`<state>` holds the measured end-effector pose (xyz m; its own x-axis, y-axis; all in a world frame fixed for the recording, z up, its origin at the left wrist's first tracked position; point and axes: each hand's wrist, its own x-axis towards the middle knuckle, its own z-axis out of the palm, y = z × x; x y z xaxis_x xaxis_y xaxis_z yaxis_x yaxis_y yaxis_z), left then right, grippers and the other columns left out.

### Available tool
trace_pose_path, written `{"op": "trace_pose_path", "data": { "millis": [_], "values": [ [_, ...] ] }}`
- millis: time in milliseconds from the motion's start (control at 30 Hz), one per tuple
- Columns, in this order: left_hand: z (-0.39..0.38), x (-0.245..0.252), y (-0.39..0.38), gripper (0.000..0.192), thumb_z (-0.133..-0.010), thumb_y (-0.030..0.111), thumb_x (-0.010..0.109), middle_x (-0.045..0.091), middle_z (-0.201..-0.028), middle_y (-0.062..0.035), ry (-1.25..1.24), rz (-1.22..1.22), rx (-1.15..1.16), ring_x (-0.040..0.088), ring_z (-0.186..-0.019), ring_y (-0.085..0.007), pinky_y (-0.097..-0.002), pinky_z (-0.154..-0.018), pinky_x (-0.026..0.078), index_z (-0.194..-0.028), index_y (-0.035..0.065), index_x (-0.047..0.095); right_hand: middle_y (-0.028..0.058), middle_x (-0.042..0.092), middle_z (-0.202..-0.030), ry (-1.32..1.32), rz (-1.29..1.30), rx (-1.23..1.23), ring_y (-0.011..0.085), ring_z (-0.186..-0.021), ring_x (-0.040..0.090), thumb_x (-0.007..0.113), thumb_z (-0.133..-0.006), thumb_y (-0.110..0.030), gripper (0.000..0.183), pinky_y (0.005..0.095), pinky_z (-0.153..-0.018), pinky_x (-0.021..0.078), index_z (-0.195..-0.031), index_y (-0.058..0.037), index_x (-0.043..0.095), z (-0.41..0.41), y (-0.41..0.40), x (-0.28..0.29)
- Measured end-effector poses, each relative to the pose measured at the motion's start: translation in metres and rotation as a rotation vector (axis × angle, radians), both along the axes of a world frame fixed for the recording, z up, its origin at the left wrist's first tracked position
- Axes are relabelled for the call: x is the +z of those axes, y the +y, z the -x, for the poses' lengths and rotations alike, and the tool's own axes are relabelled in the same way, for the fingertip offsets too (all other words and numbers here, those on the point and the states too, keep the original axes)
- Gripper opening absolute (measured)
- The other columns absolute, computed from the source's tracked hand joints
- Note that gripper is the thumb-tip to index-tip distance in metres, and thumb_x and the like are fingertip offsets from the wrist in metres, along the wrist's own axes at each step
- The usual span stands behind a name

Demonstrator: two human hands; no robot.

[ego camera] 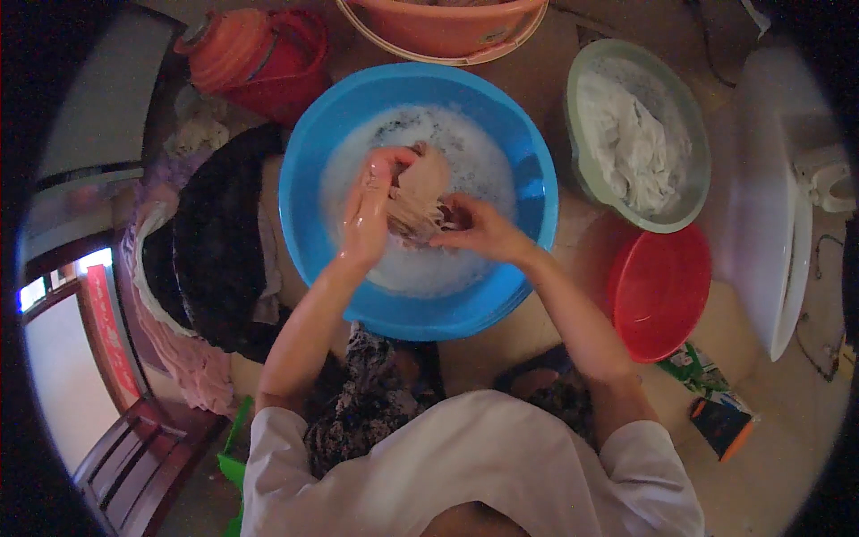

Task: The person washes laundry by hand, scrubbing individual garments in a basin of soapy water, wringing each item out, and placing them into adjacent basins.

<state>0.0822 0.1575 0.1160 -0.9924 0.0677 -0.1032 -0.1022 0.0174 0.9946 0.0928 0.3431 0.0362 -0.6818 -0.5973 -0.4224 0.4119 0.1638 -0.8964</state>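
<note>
A large blue plastic basin [419, 315] holds whitish, sudsy water [480, 161] with dark specks in the foam. Over the suds, both hands grip a wet, bunched beige cloth [424, 181]. My left hand [372, 201] is wet and holds the cloth's left side, its fingers curled over the top. My right hand [473, 228] pinches the lower right edge between thumb and fingers. The cloth's underside and some fingertips are hidden.
An orange tub [443, 30] stands beyond the basin, a red bucket [288, 80] at upper left. To the right are a pale green basin [574, 134] with white cloth [634, 144] in water and a red basin [661, 295]. Dark fabric [215, 235] and pink fabric [194, 362] lie left.
</note>
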Motion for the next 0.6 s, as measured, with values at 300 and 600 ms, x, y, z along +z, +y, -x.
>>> {"op": "trace_pose_path", "data": {
  "millis": [300, 600],
  "values": [
    [0.016, -0.014, -0.084, 0.044, -0.091, 0.034, 0.042, 0.052, -0.117, -0.0172, 0.098, 0.732, -0.071, 0.049, -0.109, -0.0283, -0.0344, -0.091, 0.038, -0.124, 0.0050, 0.043, 0.0016, 0.053, -0.069, 0.355, -0.257, -0.252, 0.0089, -0.062, 0.048, 0.066, -0.078, -0.023, 0.022, 0.0254, -0.058, 0.0421, -0.080, -0.0043, 0.057, 0.023, 0.055, 0.056],
    [-0.003, 0.013, -0.006, 0.061, -0.074, 0.033, 0.067, 0.051, -0.119, -0.0161, 0.393, 0.747, -0.430, 0.052, -0.107, -0.0299, -0.0343, -0.089, 0.042, -0.125, 0.0100, 0.043, 0.0044, 0.053, -0.069, 0.416, -0.039, -0.228, 0.0114, -0.067, 0.053, 0.062, -0.079, -0.015, 0.015, 0.0256, -0.059, 0.0430, -0.086, -0.0032, 0.056, 0.011, 0.020, 0.121]
  ]
}}
